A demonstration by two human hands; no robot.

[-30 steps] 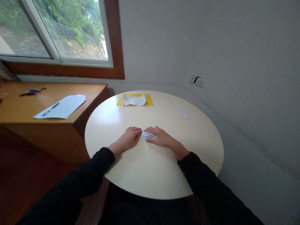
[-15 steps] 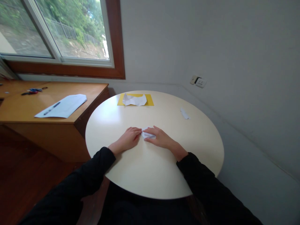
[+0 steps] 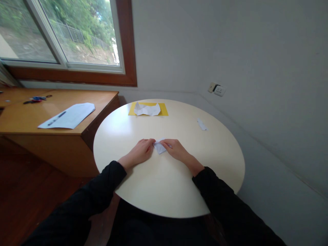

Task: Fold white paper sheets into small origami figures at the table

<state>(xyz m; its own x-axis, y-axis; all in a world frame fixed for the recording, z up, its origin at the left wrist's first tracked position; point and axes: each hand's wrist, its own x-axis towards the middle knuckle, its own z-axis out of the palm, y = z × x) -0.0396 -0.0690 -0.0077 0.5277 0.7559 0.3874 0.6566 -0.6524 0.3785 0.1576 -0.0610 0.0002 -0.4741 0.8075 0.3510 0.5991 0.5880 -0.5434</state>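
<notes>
At a round cream table, the left hand pins the nine o'clock edge of a small folded white paper with narrowed fingers, while at three o'clock the right hand pinches its other side between thumb and fingertips. The paper lies flat at the table's centre, with a yellow sheet at twelve o'clock. Uneven pressure could skew the crease or let the paper slip.

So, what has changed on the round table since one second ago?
The right hand slid off the small folded white paper and now pinches its right edge, so more paper shows. The left hand stayed at its left edge. The crumpled paper on the yellow sheet and the paper scrap did not move.
</notes>
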